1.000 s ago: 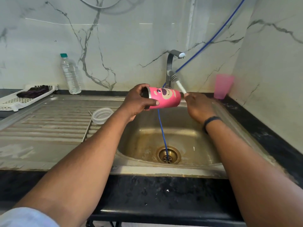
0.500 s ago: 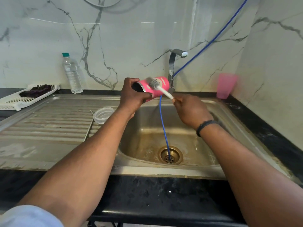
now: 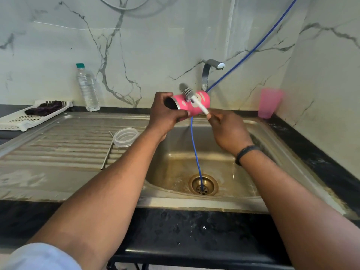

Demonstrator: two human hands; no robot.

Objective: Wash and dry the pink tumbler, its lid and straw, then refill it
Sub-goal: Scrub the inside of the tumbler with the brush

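Note:
The pink tumbler (image 3: 202, 101) lies sideways above the sink basin (image 3: 212, 162), its dark mouth facing left. My left hand (image 3: 165, 114) grips it near the mouth. My right hand (image 3: 228, 129) pinches the white handle of a small brush (image 3: 190, 94), whose grey bristle head lies against the tumbler's outer side. The clear lid (image 3: 125, 137) and the thin metal straw (image 3: 107, 152) rest on the steel drainboard to the left of the basin.
A tap (image 3: 209, 72) stands behind the basin and a blue hose (image 3: 196, 152) runs down into the drain. A pink cup (image 3: 269, 103) stands at the right corner. A water bottle (image 3: 87, 88) and a white tray (image 3: 31, 117) with a dark cloth sit at the left.
The brush has moved from the tumbler's base end leftward across its side toward the mouth. Both hands and the tumbler have shifted slightly left and up.

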